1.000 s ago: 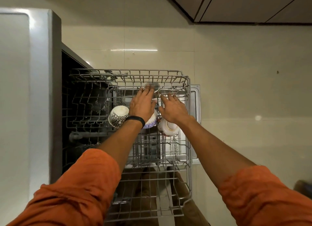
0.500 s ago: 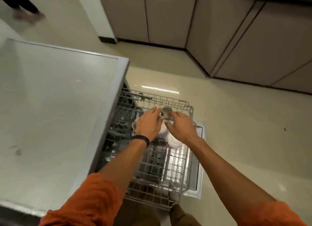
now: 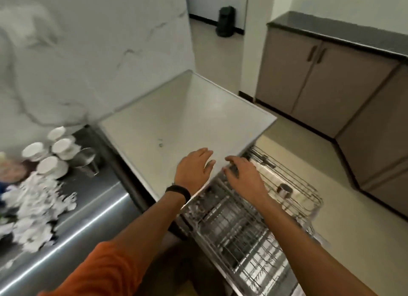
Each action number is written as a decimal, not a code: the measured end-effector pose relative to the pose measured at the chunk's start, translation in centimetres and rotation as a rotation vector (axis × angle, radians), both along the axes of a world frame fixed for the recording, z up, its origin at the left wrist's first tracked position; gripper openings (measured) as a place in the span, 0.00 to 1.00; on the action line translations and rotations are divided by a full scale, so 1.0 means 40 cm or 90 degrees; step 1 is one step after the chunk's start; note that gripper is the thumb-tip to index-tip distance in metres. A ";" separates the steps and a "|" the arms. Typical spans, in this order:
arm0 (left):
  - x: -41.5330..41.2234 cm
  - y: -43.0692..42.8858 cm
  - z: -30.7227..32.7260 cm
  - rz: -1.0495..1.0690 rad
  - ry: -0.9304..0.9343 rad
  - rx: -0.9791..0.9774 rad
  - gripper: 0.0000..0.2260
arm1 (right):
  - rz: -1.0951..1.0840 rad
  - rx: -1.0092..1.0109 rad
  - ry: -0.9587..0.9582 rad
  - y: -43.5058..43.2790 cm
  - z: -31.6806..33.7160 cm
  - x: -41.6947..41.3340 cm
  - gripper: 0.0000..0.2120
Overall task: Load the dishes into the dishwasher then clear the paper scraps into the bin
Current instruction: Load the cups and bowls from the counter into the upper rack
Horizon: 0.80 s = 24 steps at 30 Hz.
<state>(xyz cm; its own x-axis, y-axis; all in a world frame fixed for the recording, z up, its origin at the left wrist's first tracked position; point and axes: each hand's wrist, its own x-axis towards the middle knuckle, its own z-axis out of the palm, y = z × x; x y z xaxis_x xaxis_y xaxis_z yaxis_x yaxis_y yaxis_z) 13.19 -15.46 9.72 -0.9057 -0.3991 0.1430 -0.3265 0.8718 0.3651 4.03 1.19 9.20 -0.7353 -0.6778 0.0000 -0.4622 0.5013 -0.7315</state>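
My left hand hovers with relaxed fingers over the front edge of the dishwasher's white top, holding nothing. My right hand is over the pulled-out wire rack, fingers loosely spread and empty. A small steel cup stands in the rack at its far side. On the steel counter to the left sit several white cups on saucers and a steel mug. A heap of white paper scraps lies in front of them.
A lower rack extends below toward me. Brown cabinets with a dark top line the right side. A black bin stands on the floor by the far wall. A marbled white wall rises behind the counter.
The view has swung up and left from the rack to the counter. Both hands have let go of the cup in the rack and drawn back toward the dishwasher's top edge.
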 end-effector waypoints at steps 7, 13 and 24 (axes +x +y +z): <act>0.260 -0.218 0.036 0.161 0.018 -0.020 0.18 | 0.143 0.004 0.009 -0.291 0.028 0.164 0.18; 0.468 -0.391 0.042 0.262 0.029 -0.016 0.15 | 0.250 0.037 0.021 -0.542 0.043 0.331 0.19; 0.703 -0.692 -0.010 0.360 0.054 -0.010 0.14 | 0.248 0.150 -0.113 -0.916 0.009 0.529 0.26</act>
<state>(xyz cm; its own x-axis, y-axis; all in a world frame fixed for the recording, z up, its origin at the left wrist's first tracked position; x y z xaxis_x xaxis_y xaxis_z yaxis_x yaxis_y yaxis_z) 41.33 -43.14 9.33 -0.5375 -0.8154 0.2152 -0.7139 0.5758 0.3984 25.17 -35.45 9.57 -0.4013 -0.8694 -0.2883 -0.5269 0.4766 -0.7037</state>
